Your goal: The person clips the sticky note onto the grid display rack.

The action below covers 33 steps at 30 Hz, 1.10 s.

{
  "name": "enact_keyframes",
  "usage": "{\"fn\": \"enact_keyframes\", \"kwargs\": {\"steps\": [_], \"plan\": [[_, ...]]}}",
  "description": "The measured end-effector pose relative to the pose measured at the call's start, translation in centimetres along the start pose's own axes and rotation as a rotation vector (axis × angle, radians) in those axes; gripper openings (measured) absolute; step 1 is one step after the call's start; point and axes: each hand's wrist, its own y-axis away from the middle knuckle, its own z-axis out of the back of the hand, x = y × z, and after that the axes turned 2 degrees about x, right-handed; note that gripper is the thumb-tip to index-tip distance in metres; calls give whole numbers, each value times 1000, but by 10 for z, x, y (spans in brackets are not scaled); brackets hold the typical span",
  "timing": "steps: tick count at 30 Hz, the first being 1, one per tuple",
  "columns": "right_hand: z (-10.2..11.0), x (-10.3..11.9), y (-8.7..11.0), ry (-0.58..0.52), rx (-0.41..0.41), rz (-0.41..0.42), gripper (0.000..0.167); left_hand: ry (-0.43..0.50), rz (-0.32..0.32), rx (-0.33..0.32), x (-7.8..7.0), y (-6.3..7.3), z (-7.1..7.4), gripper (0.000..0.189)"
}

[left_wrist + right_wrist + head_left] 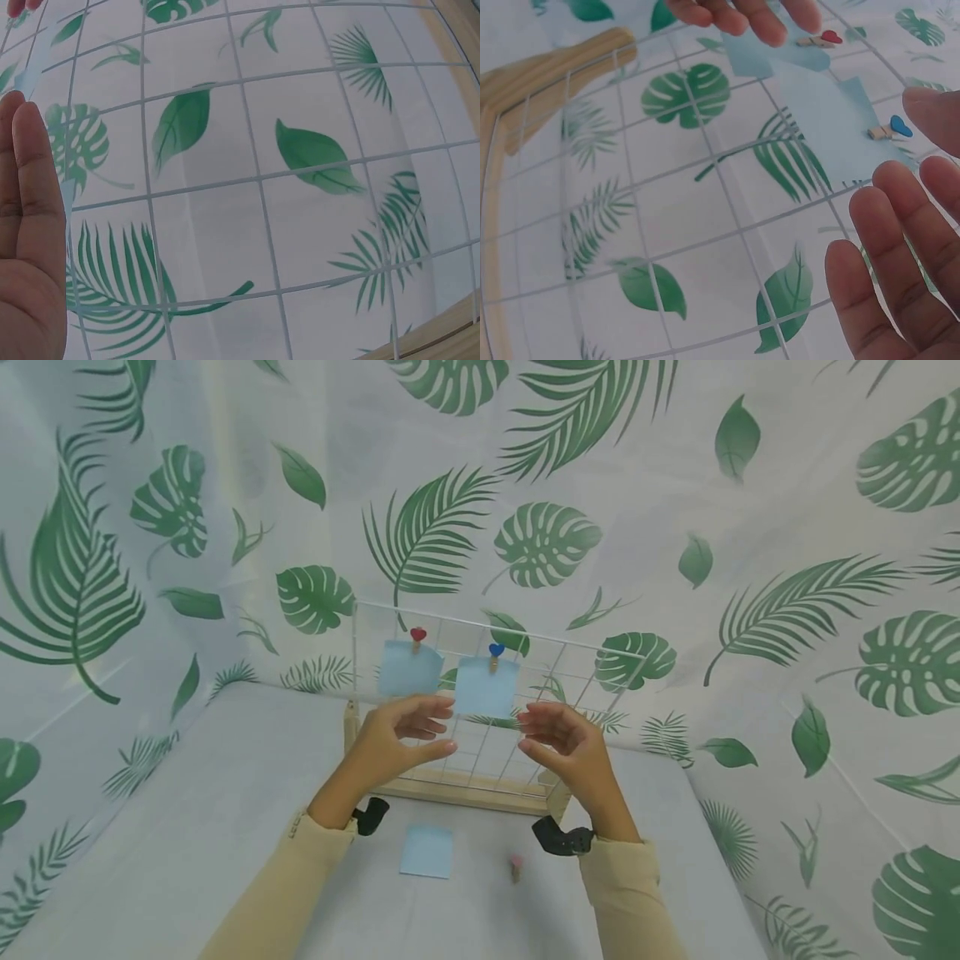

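Two pale blue paper squares hang on a white wire grid. The left paper is clipped by a small wooden peg with a red heart. A peg with a blue heart holds the other paper. My left hand, fingers loosely bent and holding nothing, is in front of the grid below the left paper. On the other side my right hand is likewise relaxed and bare, just right of the blue-heart paper. The right wrist view shows its spread fingers near that paper's edge.
The grid stands in a wooden base on a white-covered table. In front of it lie a third blue paper and a pink-topped peg. A leaf-patterned curtain surrounds the table's back and sides.
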Motion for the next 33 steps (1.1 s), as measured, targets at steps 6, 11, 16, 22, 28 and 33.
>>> {"fn": "enact_keyframes", "kwargs": {"steps": [6,11,16,22,28,33], "plan": [[-5,-7,15,0,3,-16,41,29,42,28,8,12,-3,55],[-9,-15,28,-21,2,-15,41,40,55,29,16,23,-6,54],[-11,-21,35,-56,-7,9,40,25,70,32,22,31,-10,51],[-11,-20,40,-50,-7,30,40,60,67,33,24,36,-12,48],[-13,-17,46,-55,-12,23,38,78,28,36,25,38,-13,49],[-14,-20,53,-35,-18,13,37,78,12,39,29,41,-15,48]]}}
